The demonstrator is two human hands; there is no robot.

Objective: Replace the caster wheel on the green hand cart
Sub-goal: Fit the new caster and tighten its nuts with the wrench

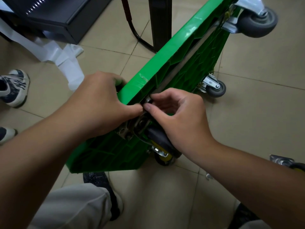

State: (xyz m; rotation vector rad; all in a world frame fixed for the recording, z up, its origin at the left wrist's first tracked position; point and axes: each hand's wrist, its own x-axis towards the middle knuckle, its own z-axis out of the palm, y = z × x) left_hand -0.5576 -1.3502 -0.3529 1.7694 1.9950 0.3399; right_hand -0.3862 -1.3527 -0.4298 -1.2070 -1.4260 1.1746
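Sneaker (14,87) shows an NY logo; left hand (99,103) grips cart (165,63); right hand (178,116) pinches fastener (147,100).

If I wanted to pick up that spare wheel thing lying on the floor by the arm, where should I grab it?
Probably by the flat metal plate, coming from above. The spare caster lies on the tiles with its plate edges showing, thin enough to pinch. Its wheel end is mostly hidden behind the right forearm, so reach in from the plate side.

Green hand cart (166,66) of glossy ribbed plastic; caster wheel (162,146) bracket shiny metal, tyre matt black rubber; floor (257,100) smooth beige tile.
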